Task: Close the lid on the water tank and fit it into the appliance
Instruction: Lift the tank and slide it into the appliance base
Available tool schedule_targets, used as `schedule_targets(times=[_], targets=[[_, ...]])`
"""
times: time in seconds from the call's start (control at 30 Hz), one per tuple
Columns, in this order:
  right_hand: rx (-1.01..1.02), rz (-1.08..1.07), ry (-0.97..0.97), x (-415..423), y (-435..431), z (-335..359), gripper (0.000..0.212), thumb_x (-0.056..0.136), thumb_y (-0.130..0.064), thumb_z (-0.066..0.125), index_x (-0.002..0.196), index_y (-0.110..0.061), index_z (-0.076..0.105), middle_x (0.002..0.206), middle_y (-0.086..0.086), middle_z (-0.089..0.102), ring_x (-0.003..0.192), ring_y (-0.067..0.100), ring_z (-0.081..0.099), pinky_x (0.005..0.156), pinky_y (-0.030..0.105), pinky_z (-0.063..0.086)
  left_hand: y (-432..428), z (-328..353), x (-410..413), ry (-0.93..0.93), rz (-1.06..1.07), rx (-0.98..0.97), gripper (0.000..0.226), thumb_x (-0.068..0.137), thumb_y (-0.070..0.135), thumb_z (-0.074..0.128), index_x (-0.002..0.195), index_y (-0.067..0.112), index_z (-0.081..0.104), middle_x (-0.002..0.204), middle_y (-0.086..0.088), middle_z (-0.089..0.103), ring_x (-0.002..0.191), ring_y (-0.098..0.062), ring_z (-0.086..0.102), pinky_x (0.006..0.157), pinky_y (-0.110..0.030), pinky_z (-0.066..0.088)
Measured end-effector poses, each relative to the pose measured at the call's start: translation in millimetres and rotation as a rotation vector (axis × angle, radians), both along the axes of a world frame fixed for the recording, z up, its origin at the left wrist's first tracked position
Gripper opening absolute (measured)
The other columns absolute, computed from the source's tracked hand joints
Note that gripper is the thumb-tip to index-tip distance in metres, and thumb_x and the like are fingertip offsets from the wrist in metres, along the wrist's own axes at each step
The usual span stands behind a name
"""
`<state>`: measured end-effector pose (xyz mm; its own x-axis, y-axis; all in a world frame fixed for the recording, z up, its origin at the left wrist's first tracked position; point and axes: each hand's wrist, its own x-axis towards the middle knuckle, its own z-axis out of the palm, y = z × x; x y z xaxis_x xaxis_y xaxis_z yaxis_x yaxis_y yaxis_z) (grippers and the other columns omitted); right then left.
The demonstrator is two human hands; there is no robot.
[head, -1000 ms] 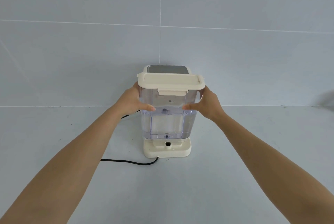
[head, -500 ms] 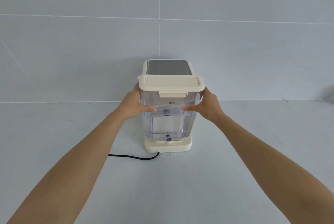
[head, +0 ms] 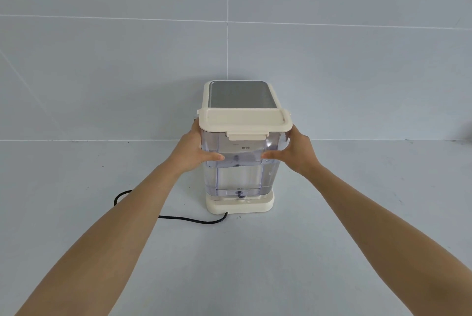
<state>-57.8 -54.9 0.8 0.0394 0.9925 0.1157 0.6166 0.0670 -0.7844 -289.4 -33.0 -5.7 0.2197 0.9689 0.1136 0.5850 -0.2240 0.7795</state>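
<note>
Head view is showing both hands clasping the water tank by its clear side walls, left hand and right hand mirroring each other, thumbs lying across the front, likely keeping it upright and square. The cream lid is sitting flat with its front latch down, so closing looks finished. The tank is resting on, or just above, the base of the appliance, probably being pressed home; a black cord is trailing left on the table
</note>
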Motion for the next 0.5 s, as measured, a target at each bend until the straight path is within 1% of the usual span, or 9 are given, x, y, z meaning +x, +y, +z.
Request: schedule_targets(times=[0.17, 0.23, 0.33, 0.4, 0.5], targets=[[0.004, 0.008, 0.007, 2.0, 1.2, -2.3, 0.079, 0.059, -0.024, 0.082, 0.126, -0.013, 0.041, 0.095, -0.003, 0.049, 0.086, 0.018, 0.045, 0.073, 0.024, 0.034, 0.6, -2.9, 0.9, -0.003, 0.0, -0.001, 0.092, 0.065, 0.013, 0.078, 0.136, 0.014, 0.018, 0.136, -0.004, 0.042, 0.124, -0.022, 0.04, 0.092, -0.024, 0.032], [0.005, 0.012, 0.014, 2.4, 2.6, -2.0, 0.079, 0.059, -0.024, 0.082, 0.126, -0.013, 0.041, 0.095, -0.003, 0.049, 0.087, 0.018, 0.045, 0.073, 0.024, 0.033, 1.4, -2.2, 1.2, -0.011, 0.002, -0.009, 0.092, 0.065, 0.012, 0.078, 0.136, 0.014, 0.019, 0.134, -0.002, 0.043, 0.121, -0.019, 0.041, 0.092, -0.023, 0.032], [0.014, 0.029, 0.008, 4.2, 4.7, -1.1, 0.08, 0.06, -0.023, 0.082, 0.127, -0.013, 0.04, 0.095, -0.005, 0.049, 0.088, 0.017, 0.044, 0.073, 0.021, 0.032, 1.2, -3.5, 3.2, -0.034, -0.001, -0.019, 0.092, 0.065, 0.01, 0.078, 0.136, 0.013, 0.019, 0.125, 0.007, 0.04, 0.113, -0.01, 0.038, 0.091, -0.021, 0.031], [0.02, 0.04, -0.001, 4.8, 4.6, -0.9, 0.08, 0.06, -0.023, 0.082, 0.127, -0.013, 0.04, 0.097, -0.005, 0.05, 0.088, 0.017, 0.044, 0.074, 0.023, 0.033, 0.9, -5.8, 3.6, -0.051, -0.001, -0.023, 0.093, 0.064, 0.009, 0.078, 0.137, 0.013, 0.019, 0.123, 0.01, 0.037, 0.113, -0.009, 0.037, 0.091, -0.021, 0.03], [0.036, 0.045, 0.001, 4.9, 4.7, -0.9, 0.079, 0.061, -0.023, 0.081, 0.127, -0.012, 0.04, 0.098, -0.007, 0.049, 0.088, 0.016, 0.044, 0.075, 0.024, 0.033, 2.4, -6.3, 2.6, -0.062, 0.002, -0.03, 0.094, 0.064, 0.008, 0.078, 0.137, 0.013, 0.018, 0.123, 0.01, 0.037, 0.114, -0.009, 0.037, 0.093, -0.022, 0.03]])
